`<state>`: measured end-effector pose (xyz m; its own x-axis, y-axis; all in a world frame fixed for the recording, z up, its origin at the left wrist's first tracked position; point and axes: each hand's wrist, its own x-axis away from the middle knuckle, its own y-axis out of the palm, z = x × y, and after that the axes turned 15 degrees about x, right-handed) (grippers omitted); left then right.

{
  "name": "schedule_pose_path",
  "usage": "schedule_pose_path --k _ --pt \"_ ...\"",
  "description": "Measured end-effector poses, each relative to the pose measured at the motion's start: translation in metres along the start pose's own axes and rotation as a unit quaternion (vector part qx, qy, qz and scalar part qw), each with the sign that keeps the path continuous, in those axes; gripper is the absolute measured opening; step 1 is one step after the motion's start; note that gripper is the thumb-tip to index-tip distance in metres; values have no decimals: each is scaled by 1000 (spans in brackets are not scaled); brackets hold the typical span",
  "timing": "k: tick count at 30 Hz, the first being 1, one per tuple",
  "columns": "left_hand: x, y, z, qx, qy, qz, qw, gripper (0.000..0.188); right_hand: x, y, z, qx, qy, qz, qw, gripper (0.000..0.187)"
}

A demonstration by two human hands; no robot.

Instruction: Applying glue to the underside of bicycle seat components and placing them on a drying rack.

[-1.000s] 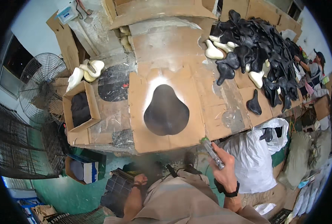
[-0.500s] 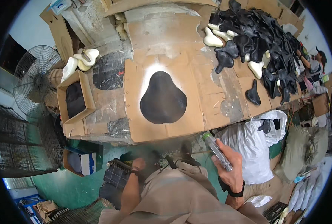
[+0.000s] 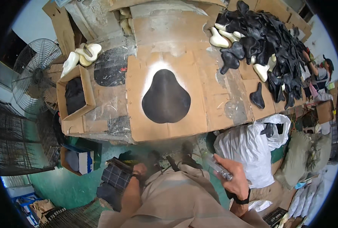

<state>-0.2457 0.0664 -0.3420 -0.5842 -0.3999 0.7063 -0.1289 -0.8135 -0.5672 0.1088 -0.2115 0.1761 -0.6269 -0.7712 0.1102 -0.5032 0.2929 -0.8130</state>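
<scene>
A slim clear tube (image 3: 219, 167) with a blurred greenish far end is in my right hand (image 3: 234, 178), whose fingers are wrapped round it. The hand is off the table's front edge, at right of my body. My left hand (image 3: 139, 170) hangs low with curled fingers, beside a dark checked cloth-like thing (image 3: 117, 175); what it holds, if anything, is hidden. On the cardboard sheet (image 3: 144, 131) before me lies a flat black pear-shaped saddle cover (image 3: 166, 99), narrow end away from me. A white powdery patch (image 3: 159, 67) surrounds its narrow end.
Many black and cream bike saddles (image 3: 265, 41) are heaped at the table's far right. One black saddle (image 3: 257, 97) lies apart. At left stand an open carton (image 3: 88, 104) of black pieces and a wire fan (image 3: 37, 76). White sacks (image 3: 245, 152) stand at right; a person (image 3: 321, 74) works beyond.
My right hand has moved slightly down, and the tube has tilted to lie flatter, its far end now blurred. My left hand has stayed almost still. The whole view has shifted a little.
</scene>
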Motion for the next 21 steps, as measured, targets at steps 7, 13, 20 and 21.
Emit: schedule_pose_path --k 7,13,20,21 --pt "-13 -15 3 340 36 105 934 26 -1 16 11 8 62 127 990 55" --pt "-47 -89 105 562 96 193 798 26 -1 26 -3 -58 8 28 998 56" --pt "-100 -166 225 380 169 345 841 28 12 0 4 -59 84 19 995 51" --pt "-108 -174 229 379 164 348 842 28 16 0 7 -62 82 14 995 51"
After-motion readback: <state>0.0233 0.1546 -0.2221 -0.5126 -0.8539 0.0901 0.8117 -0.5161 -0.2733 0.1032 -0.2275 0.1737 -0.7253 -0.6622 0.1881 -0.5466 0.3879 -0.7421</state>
